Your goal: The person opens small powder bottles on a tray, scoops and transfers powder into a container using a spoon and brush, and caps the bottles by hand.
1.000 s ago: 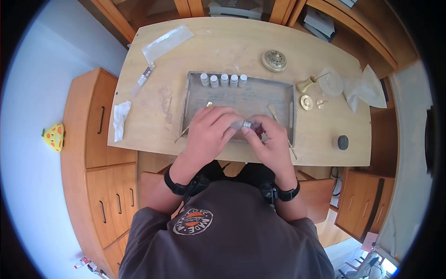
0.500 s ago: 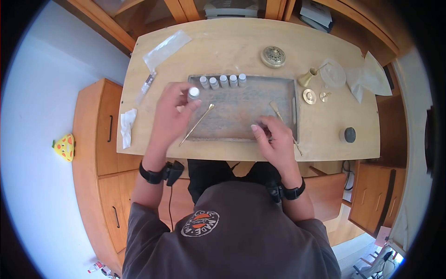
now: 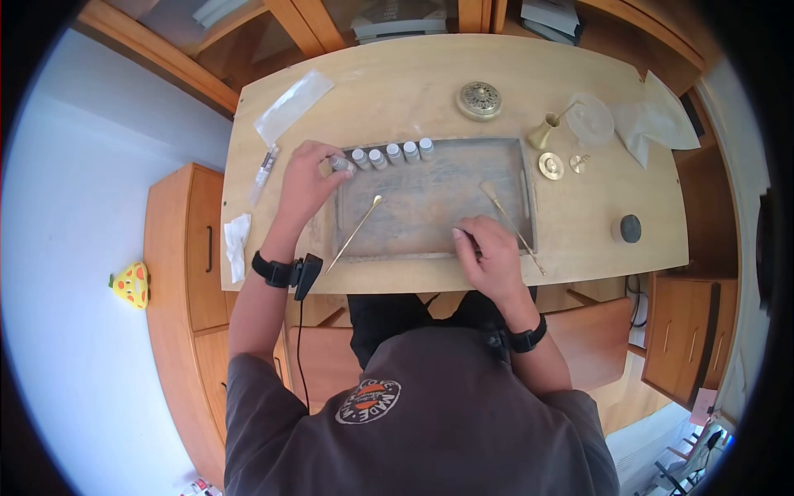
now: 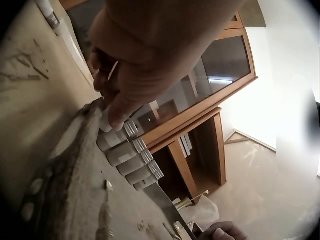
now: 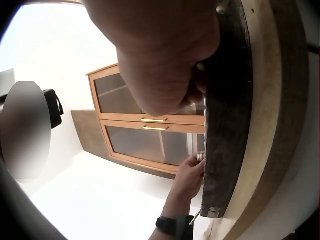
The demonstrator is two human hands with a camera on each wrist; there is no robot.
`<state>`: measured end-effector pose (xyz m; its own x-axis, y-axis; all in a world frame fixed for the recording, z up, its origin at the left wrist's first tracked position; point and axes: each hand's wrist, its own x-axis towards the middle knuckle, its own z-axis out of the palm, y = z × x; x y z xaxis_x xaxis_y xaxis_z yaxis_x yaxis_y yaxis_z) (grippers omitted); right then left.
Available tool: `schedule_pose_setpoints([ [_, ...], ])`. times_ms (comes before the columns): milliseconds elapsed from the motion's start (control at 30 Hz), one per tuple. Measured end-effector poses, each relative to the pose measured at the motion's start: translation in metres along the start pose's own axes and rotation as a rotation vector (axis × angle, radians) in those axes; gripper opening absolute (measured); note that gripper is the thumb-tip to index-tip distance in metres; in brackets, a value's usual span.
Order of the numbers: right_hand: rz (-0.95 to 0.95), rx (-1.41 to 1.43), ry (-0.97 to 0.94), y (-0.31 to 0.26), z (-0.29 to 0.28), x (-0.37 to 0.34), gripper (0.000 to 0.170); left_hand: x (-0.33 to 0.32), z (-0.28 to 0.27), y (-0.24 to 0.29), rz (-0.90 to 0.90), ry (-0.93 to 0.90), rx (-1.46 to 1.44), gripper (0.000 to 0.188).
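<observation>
My left hand (image 3: pixel 306 182) pinches a small capped glass bottle (image 3: pixel 341 165) between thumb and fingers at the back left corner of the grey wooden tray (image 3: pixel 422 215). Beside it, several similar bottles (image 3: pixel 394 153) with pale caps stand in a row along the tray's back side. The left wrist view shows the thumb right beside the nearest bottle (image 4: pixel 111 139) of that row; the held one is mostly hidden there. Over the tray's front right part, my right hand (image 3: pixel 492 256) hovers with loosely curled fingers and holds nothing.
In the tray lie a long gold spoon (image 3: pixel 356 231) at left and a gold flat-ended tool (image 3: pixel 500 207) at right. Behind stands a round pierced brass burner (image 3: pixel 480 99). To the right are a brass vase (image 3: pixel 543 132), a brass disc (image 3: pixel 551 165) and a dark-lidded jar (image 3: pixel 628 228).
Both hands were together at a bottle over the tray. The left hand has carried the bottle left and back to the row's left end. The right hand let go and stayed at the front right.
</observation>
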<state>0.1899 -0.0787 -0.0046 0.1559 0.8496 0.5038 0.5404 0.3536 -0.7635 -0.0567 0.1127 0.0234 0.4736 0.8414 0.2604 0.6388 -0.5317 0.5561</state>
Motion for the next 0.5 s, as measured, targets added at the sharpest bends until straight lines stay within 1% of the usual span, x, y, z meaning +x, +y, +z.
schedule_pose_setpoints([
  [33,-0.011,0.003,0.000,0.000,0.000,0.000,0.006,0.001,0.000,-0.001,0.058,0.018,0.078,0.030],
  [133,-0.015,-0.011,-0.007,-0.001,0.000,0.000,0.007,0.006,0.001,0.000,0.087,0.033,0.157,0.030],
  [333,-0.023,-0.015,-0.005,0.000,0.001,0.000,0.008,0.009,0.004,-0.008,0.037,-0.041,0.128,0.032],
  [500,-0.047,-0.023,-0.008,0.002,0.002,0.000,0.009,0.007,0.006,-0.009,0.055,-0.023,0.146,0.035],
])
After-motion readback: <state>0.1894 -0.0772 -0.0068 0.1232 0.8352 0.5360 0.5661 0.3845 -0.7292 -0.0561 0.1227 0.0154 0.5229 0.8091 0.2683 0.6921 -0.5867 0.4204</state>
